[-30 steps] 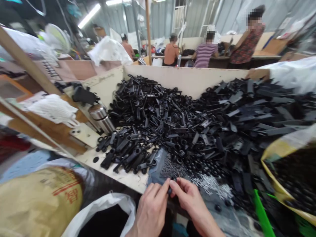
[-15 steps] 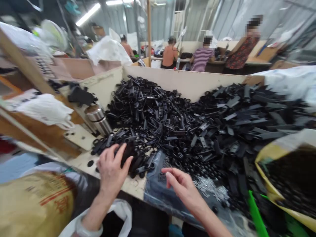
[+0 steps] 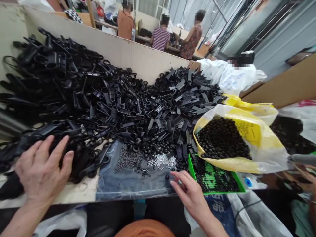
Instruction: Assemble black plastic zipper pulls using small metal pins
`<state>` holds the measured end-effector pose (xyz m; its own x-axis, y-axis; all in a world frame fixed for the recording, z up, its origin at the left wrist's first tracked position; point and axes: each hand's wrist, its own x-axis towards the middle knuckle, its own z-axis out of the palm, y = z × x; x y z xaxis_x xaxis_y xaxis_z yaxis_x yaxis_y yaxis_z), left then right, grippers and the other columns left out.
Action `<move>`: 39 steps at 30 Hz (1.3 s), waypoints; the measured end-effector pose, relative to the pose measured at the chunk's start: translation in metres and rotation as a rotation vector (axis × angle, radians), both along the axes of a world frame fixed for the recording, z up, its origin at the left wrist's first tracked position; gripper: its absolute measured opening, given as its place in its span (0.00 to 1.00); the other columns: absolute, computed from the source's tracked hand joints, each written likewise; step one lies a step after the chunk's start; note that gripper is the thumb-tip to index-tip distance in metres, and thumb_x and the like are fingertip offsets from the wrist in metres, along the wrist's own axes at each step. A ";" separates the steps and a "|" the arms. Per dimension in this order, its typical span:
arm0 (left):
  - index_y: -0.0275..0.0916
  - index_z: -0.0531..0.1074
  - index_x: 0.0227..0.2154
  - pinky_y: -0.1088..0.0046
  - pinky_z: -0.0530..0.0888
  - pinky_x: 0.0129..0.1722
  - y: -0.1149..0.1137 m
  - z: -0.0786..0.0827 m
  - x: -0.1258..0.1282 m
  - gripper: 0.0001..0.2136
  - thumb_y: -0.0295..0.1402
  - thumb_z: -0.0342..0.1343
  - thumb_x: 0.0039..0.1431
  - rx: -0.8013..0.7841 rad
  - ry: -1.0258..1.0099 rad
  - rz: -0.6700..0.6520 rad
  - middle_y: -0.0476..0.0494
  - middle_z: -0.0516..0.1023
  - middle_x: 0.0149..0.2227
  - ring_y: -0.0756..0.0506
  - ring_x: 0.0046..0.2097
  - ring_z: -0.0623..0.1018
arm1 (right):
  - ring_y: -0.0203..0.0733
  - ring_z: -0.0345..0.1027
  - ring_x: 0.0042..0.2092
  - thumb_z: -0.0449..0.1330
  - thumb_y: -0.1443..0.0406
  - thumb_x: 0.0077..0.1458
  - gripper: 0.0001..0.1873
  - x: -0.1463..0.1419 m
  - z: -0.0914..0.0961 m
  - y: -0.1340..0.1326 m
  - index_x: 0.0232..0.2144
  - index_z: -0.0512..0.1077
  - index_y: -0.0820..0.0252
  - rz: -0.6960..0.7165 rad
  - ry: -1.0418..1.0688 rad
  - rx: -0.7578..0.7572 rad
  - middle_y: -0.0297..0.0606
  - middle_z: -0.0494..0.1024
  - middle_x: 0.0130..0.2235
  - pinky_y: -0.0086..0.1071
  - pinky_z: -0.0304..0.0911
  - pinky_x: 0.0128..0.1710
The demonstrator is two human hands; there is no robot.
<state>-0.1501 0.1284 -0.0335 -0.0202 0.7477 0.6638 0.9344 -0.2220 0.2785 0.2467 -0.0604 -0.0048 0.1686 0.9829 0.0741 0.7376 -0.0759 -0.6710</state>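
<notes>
My left hand (image 3: 45,168) lies with fingers spread over a heap of black plastic parts (image 3: 91,161) with ringed ends, at the left of the table. Its palm side is hidden. Farther right, my right hand (image 3: 190,192) hovers low over the dark blue cloth (image 3: 118,186), thumb and forefinger apart. A small black ball (image 3: 167,177) sits just beyond those fingertips, and I see no object between them. Behind it are silver rivets (image 3: 161,161) and a patch of small dark screws (image 3: 128,158).
A green tray (image 3: 240,184) with small black pieces stands right of my right hand. Behind it leans a yellow-white sack (image 3: 266,154) of black beads. Flat black strips (image 3: 197,89) are heaped at the back, against a pale board (image 3: 138,54). Several people sit or stand beyond.
The view has swung to the right, bringing the green tray and bead sack into fuller sight. My right hand has moved from beside the screws to the small black ball; my left stays on the heap.
</notes>
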 end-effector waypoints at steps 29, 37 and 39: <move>0.42 0.74 0.40 0.65 0.68 0.42 -0.126 0.008 0.120 0.08 0.24 0.51 0.69 -0.406 -0.199 -0.575 0.47 0.79 0.36 0.44 0.39 0.75 | 0.39 0.75 0.34 0.47 0.59 0.74 0.17 -0.068 -0.013 0.043 0.36 0.72 0.54 0.314 -0.120 0.043 0.35 0.77 0.36 0.27 0.66 0.34; 0.42 0.73 0.38 0.67 0.69 0.42 -0.105 0.017 0.097 0.07 0.26 0.52 0.69 -0.375 -0.255 -0.451 0.48 0.77 0.34 0.44 0.38 0.74 | 0.37 0.76 0.30 0.38 0.57 0.76 0.25 -0.080 -0.029 0.038 0.36 0.71 0.55 0.355 -0.212 0.134 0.35 0.76 0.34 0.27 0.64 0.29; 0.42 0.73 0.38 0.67 0.70 0.42 -0.100 0.018 0.104 0.07 0.27 0.51 0.69 -0.420 -0.252 -0.481 0.47 0.77 0.35 0.43 0.39 0.74 | 0.37 0.76 0.30 0.37 0.56 0.76 0.26 -0.082 -0.030 0.042 0.36 0.71 0.55 0.359 -0.230 0.162 0.36 0.76 0.33 0.27 0.64 0.29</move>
